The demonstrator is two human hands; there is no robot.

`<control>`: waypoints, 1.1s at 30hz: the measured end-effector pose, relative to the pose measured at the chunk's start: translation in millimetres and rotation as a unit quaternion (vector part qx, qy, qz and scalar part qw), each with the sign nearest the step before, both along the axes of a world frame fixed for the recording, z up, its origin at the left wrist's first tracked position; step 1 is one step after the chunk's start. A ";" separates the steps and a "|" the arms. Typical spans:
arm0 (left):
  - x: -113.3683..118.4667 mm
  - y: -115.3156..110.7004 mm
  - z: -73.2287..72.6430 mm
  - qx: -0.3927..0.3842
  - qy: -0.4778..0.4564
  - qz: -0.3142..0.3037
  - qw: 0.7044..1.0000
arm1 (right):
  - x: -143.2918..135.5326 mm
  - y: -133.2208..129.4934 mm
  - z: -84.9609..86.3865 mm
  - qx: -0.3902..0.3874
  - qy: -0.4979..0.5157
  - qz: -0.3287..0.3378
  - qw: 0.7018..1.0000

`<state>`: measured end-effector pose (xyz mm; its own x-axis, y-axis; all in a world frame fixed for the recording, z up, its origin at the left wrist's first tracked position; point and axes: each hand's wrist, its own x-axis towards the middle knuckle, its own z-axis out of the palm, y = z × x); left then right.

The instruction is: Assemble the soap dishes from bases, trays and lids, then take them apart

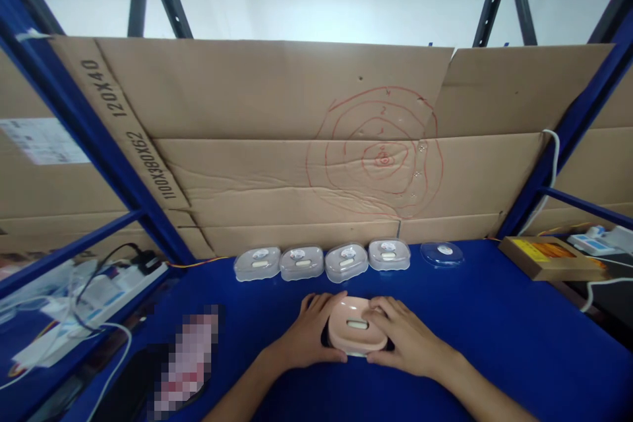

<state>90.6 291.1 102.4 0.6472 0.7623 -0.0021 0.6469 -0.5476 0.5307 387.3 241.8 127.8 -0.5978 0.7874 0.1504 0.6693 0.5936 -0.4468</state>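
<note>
The left hand [316, 335] and the right hand [405, 337] both grip a pink dish [357, 341], which sits between them. The left hand's fingers curl round the dish's far left corner, its thumb at the near edge; the right hand's fingers lie over the far right rim, its thumb also at the near edge. A pale oblong shape shows in the middle of the dish; whether it is a slot or a separate piece, I cannot tell.

Beyond both hands, four clear plastic containers [301, 265] stand in a row on the blue table [494, 330]. A flatter clear piece [440, 254] with a round sticker lies beyond the right hand, to the right of that row. Well to the right of the right hand is a cardboard box [558, 270] with a yellow label. Left of the left hand lies a pixelated pink item [188, 359], and farther left a white power strip [93, 316] with cables.
</note>
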 end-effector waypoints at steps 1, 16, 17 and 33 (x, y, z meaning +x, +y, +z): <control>-0.5 0.0 -0.4 0.001 0.000 -0.001 1.000 | 0.0 0.5 -0.8 -0.001 0.001 0.000 1.000; 0.8 -3.2 4.4 0.007 0.017 -0.023 1.000 | 45.7 37.2 -3.1 0.060 0.047 -0.099 0.992; 1.3 -4.0 5.3 0.009 0.016 -0.021 1.000 | 62.0 47.1 -4.4 0.087 0.022 -0.180 0.980; 6.0 -10.5 13.9 0.081 0.048 -0.035 0.995 | 141.1 80.1 -25.8 0.025 -0.128 -0.451 0.883</control>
